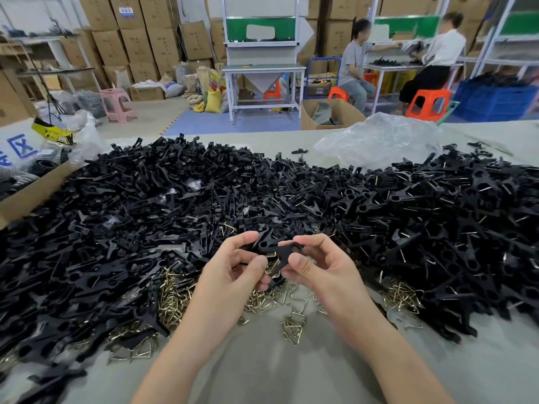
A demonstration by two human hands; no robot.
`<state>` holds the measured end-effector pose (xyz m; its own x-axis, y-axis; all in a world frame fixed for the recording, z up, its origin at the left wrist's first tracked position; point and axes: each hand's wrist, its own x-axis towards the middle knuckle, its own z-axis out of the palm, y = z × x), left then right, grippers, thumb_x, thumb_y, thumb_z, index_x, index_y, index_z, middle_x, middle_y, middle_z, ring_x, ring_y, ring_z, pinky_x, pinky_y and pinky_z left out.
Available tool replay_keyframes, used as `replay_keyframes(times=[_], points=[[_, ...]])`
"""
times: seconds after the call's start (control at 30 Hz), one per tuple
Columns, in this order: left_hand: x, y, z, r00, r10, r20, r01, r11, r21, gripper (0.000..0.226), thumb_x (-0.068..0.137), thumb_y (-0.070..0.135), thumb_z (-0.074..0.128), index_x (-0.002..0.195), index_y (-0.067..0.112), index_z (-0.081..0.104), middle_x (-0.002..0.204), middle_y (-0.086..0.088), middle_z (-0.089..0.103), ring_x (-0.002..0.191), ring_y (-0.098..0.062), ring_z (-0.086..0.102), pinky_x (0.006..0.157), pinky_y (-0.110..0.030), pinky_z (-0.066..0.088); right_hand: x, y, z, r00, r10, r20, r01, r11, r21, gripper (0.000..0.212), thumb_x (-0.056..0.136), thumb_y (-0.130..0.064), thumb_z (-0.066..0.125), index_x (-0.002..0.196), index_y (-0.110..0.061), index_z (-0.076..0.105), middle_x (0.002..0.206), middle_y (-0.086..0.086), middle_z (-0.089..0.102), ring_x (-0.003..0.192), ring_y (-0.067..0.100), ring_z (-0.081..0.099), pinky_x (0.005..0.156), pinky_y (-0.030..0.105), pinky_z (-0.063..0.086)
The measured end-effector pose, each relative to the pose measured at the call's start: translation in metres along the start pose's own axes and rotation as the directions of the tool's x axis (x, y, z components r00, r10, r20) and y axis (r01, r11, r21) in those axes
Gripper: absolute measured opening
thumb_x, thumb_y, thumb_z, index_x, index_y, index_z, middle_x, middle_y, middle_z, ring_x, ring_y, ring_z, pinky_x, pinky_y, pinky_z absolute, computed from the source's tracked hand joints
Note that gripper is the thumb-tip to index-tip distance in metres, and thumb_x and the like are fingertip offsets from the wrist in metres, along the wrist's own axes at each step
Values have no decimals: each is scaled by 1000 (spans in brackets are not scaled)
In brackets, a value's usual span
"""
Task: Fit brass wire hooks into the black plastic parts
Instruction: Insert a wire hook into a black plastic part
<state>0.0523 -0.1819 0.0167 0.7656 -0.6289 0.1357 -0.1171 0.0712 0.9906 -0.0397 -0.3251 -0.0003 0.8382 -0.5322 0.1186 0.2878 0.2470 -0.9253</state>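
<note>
Alignment is what this step seems to call for: the brass wire hook (pixel 272 255) should meet its seat in the black plastic part (pixel 287 251) squarely. It should then be pushed home with thumb pressure rather than twisted, since thin wire would likely bend or spring out. A firm pinch close to the joint would probably keep the part from rocking.

The left hand (pixel 233 268) curls fingers and thumb round the left end of the part, where a short bit of brass shows. The right hand (pixel 319 265) pinches the right end, the one with the round hole, between thumb and forefinger. The part lies between both hands, lifted above the worktop (pixel 277 371), over the loose hooks (pixel 293 325) scattered on the near side. Whether the hook is fully seated I cannot tell.

A heap of black parts (pixel 175 199) spreads to the left and far side; parts showing wire (pixel 437 214) lie to the right.
</note>
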Motion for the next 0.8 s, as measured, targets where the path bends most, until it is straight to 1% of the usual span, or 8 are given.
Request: replay_keyframes(times=[0.13,0.3,0.37,0.43,0.53,0.63,0.73,0.8], points=[[1,-1,0,1000,-21,17,21,999,-35,32,95,8,64,122,25,60,75,3,68,67,-11,63,68,-19,54,-1,-1,0,999,-6,43,7,1000,-8,18,75,-19,79,90,-27,75,100,3,77,88,18,74,78,26,59],[-2,-1,7,996,-71,45,79,971,-225,29,82,31,73,112,27,73,87,-5,69,76,-16,62,72,-31,53,-2,0,1,996,50,80,-60,991,123,33,71,-17,80,100,-9,68,85,5,74,77,22,73,75,28,60],[-5,0,17,994,-66,84,89,949,-304,21,84,30,76,104,24,75,83,-7,69,70,-16,62,65,-29,53,-4,1,6,987,42,155,-72,978,196,31,73,-21,85,98,-9,70,81,10,70,68,23,68,67,32,58],[-8,0,26,991,-69,116,112,903,-415,25,80,27,72,103,17,72,76,-8,66,62,-17,60,56,-28,52,-6,2,11,978,57,203,-104,967,233,39,65,-29,94,94,-12,75,79,17,61,57,18,58,53,30,51],[-11,2,31,988,-56,141,112,898,-426,40,73,35,75,106,15,67,74,-9,65,58,-17,59,48,-30,50,-9,2,15,973,89,213,-120,983,139,27,72,-29,81,94,-15,76,79,20,49,48,12,49,45,25,45],[-11,3,31,986,-65,155,121,916,-382,45,67,51,65,100,21,74,74,-5,66,52,-15,53,45,-30,47,-14,4,17,976,46,213,-30,997,-77,26,83,-29,71,101,-10,73,68,2,56,48,12,51,46,23,48],[-10,2,29,987,-70,144,117,932,-344,46,70,56,59,95,21,76,57,1,53,43,-11,38,42,-27,42,-16,9,19,978,4,211,34,983,-179,21,88,-31,68,97,-14,75,79,0,66,55,17,62,49,23,51],[-10,2,26,989,-73,128,108,948,-298,51,74,61,57,92,17,75,53,2,45,39,-10,32,39,-23,36,-16,12,19,972,-10,234,49,986,-159,18,89,-28,68,100,-18,77,104,4,69,63,20,68,53,26,55]])
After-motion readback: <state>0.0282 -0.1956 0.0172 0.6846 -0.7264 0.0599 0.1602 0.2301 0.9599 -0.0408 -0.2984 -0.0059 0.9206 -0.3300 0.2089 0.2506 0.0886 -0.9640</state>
